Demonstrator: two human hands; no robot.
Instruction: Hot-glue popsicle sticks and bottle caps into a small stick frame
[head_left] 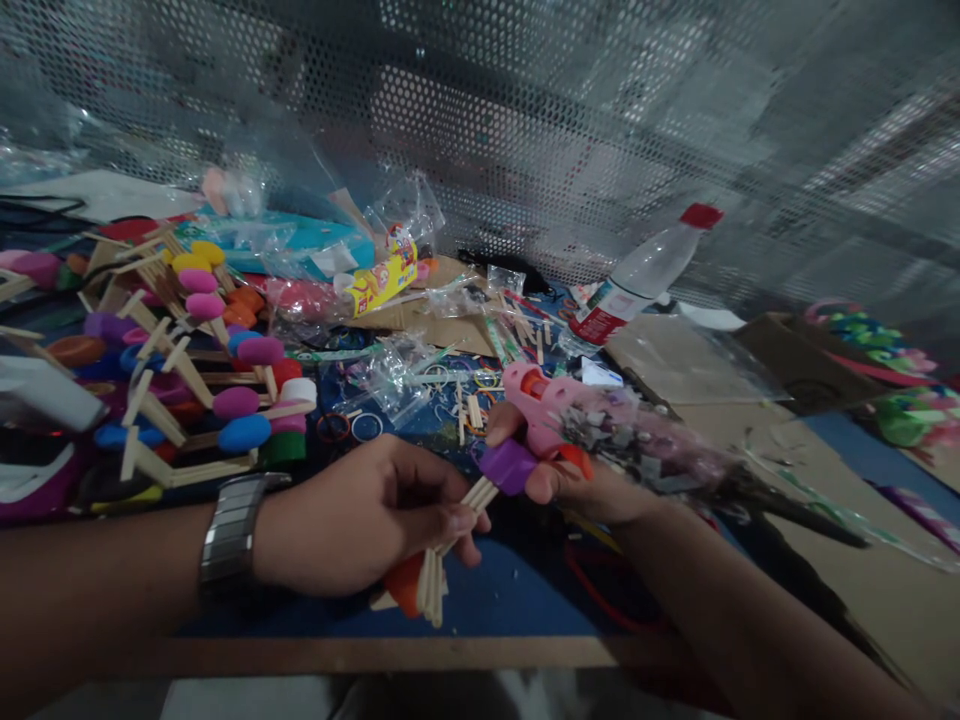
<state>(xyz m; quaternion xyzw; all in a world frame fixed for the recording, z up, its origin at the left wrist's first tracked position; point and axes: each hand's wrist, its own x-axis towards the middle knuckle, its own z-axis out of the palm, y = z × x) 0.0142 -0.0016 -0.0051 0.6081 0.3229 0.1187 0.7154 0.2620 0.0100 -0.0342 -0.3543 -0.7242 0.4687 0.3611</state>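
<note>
My left hand [375,515], with a metal watch on its wrist, pinches a bundle of thin wooden sticks [431,585] near the table's front edge. An orange piece [406,582] shows below its fingers. On the upper end of the sticks sits a purple piece [508,466], and the fingers of my right hand [577,482] are closed around it. A pink plastic part [538,395] rises just above my right hand; how it is held is partly hidden. Behind that hand is clear wrapping with grey scraps [630,435].
Stick assemblies with coloured round pieces [244,433] crowd the left. A bottle with a red cap [637,275] leans at the back. A yellow wrapper [386,277] lies at the back middle. Cardboard [847,480] and bright green items [919,415] are at the right.
</note>
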